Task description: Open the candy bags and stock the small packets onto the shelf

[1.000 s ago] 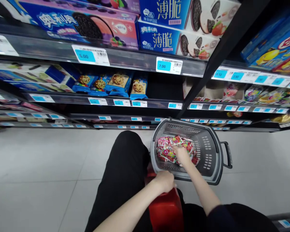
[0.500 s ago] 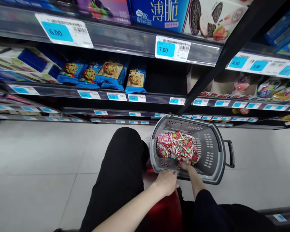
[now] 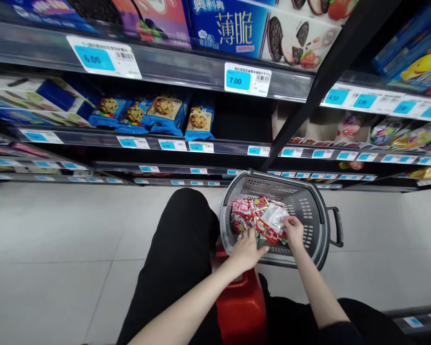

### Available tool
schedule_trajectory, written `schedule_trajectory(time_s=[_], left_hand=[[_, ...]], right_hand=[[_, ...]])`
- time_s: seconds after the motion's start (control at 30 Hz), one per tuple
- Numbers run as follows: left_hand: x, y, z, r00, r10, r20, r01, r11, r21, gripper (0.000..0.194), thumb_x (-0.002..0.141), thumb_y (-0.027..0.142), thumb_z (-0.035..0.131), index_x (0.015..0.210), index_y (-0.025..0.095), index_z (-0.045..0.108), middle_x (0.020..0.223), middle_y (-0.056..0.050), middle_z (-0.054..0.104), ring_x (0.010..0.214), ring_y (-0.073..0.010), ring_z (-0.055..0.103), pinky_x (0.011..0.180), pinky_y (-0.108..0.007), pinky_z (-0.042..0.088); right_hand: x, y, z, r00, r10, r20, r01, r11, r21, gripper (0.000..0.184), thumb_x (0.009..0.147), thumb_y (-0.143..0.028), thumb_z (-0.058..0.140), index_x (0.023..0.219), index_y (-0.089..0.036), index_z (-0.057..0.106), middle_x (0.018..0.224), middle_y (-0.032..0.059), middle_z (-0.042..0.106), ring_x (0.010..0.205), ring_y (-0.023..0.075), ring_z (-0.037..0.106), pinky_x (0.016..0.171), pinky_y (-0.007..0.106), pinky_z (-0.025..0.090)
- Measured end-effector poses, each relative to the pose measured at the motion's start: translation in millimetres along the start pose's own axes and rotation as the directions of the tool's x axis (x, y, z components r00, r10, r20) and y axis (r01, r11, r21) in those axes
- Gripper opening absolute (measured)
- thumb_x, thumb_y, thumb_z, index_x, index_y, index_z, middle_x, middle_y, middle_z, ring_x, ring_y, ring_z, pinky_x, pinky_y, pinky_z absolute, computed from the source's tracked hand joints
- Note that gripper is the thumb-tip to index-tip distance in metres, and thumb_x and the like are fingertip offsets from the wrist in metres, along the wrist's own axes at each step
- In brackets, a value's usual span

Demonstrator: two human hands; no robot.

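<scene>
A grey shopping basket [image 3: 309, 201] rests in front of my knees, with several red and pink snack packets [image 3: 253, 215] heaped in its left half. My left hand [image 3: 247, 250] reaches over the basket's near rim, fingers curled on the lower edge of the packets. My right hand [image 3: 293, 230] is inside the basket and grips the right side of the same bunch, where a clear-and-white wrapper shows. Both hands lift the bunch together.
A red stool [image 3: 241, 306] sits under me, and my black-trousered leg [image 3: 179, 258] stretches to the left. Store shelves [image 3: 187, 143] with blue cookie bags, biscuit boxes and price tags stand straight ahead. A black upright post [image 3: 309, 96] divides the shelving. Pale floor tiles [image 3: 57, 249] lie to the left.
My left hand has left the basket's rim and reached in onto the packets. My right hand moved from the near rim to the right side of the bunch and gripped it.
</scene>
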State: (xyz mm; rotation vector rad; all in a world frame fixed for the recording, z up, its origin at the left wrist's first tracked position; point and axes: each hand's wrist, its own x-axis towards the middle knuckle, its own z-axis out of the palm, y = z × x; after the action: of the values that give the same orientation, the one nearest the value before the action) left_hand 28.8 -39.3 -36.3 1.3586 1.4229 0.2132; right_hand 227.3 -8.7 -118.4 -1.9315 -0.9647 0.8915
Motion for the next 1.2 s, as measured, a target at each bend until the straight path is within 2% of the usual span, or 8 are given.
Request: schedule_trajectory(time_s=[0.13,0.27,0.57,0.7,0.8,1.0,1.1,1.2], left_hand=[[8,9,1.1,1.000,0.013,0.012,-0.001,0.728,-0.686,0.092,0.066,0.036,0.064,0.136,0.019,0.007,0.131,-0.017,0.039,0.112,-0.0255,0.047,0.094,-0.039,0.034],[4,14,-4.2,0.973,0.191,-0.133,-0.203,0.415,-0.887,0.086,0.061,0.023,0.069,0.132,0.024,0.020,0.124,-0.009,0.048,0.108,-0.0213,0.050,0.094,-0.034,0.036],[-15,18,-27.3,0.875,0.483,-0.028,-0.405,0.699,-0.590,0.076,0.054,0.013,0.070,0.124,0.022,0.041,0.127,-0.007,0.044,0.116,-0.0245,0.040,0.101,-0.037,0.025],[-22,21,-28.2,0.821,0.528,0.218,-0.276,0.700,-0.659,0.091,0.053,0.017,0.072,0.133,0.024,0.029,0.108,-0.007,0.058,0.094,-0.0213,0.056,0.086,-0.035,0.040],[-17,18,-26.8,0.886,0.399,0.236,-0.095,0.655,-0.750,0.092,0.056,0.021,0.072,0.135,0.020,0.024,0.070,0.000,0.063,0.055,-0.0127,0.057,0.060,-0.026,0.045],[-3,13,-22.9,0.966,0.235,0.108,0.022,0.342,-0.939,0.072,0.065,0.037,0.065,0.128,0.021,0.035,0.100,-0.009,0.062,0.076,-0.0195,0.061,0.059,-0.029,0.049],[0,13,-15.8,0.968,0.225,0.109,-0.008,0.465,-0.885,0.078,0.049,0.020,0.077,0.119,0.015,0.044,0.104,-0.012,0.061,0.083,-0.0237,0.061,0.063,-0.032,0.050],[1,13,-12.7,0.972,0.235,-0.030,-0.136,0.453,-0.881,0.081,0.048,0.016,0.077,0.121,0.015,0.042,0.111,-0.013,0.058,0.092,-0.0236,0.058,0.074,-0.033,0.049]], right_hand=[[-39,-55,-13,0.997,0.047,0.064,-0.069,0.910,0.409,0.026,0.060,-0.034,0.067,0.071,-0.021,0.048,0.058,-0.0065,0.051,0.049,0.0098,0.051,0.046,0.022,0.043],[-82,-88,-28,0.991,0.016,0.130,-0.090,0.802,0.590,0.028,0.059,-0.023,0.072,0.074,-0.024,0.047,0.070,-0.0057,0.052,0.059,0.0105,0.054,0.050,0.022,0.048],[-73,-89,-75,0.934,-0.011,0.357,-0.162,0.877,0.452,0.050,0.064,-0.039,0.069,0.108,-0.026,0.050,0.083,0.0015,0.063,0.068,0.0152,0.060,0.056,0.025,0.049],[-82,-97,-79,0.723,-0.029,0.691,-0.208,0.943,0.258,0.044,0.058,-0.030,0.074,0.098,-0.018,0.060,0.076,0.0013,0.066,0.069,0.0157,0.061,0.065,0.028,0.048],[-94,-105,-69,0.607,-0.043,0.794,-0.250,0.937,0.243,0.039,0.056,-0.028,0.076,0.090,-0.016,0.063,0.074,0.0018,0.067,0.071,0.0185,0.063,0.071,0.032,0.048],[-97,-100,-36,0.919,0.029,0.393,-0.301,0.694,0.654,0.045,0.054,-0.022,0.076,0.097,-0.020,0.059,0.091,0.0050,0.068,0.081,0.0217,0.063,0.068,0.035,0.051],[-92,-94,-27,0.953,0.110,0.283,-0.293,0.581,0.760,0.034,0.058,-0.026,0.073,0.089,-0.021,0.061,0.092,0.0039,0.068,0.084,0.0202,0.063,0.072,0.034,0.051],[-86,-92,-33,0.954,0.104,0.281,-0.282,0.626,0.727,0.026,0.061,-0.028,0.072,0.083,-0.021,0.062,0.086,0.0022,0.068,0.078,0.0181,0.063,0.068,0.031,0.051]])
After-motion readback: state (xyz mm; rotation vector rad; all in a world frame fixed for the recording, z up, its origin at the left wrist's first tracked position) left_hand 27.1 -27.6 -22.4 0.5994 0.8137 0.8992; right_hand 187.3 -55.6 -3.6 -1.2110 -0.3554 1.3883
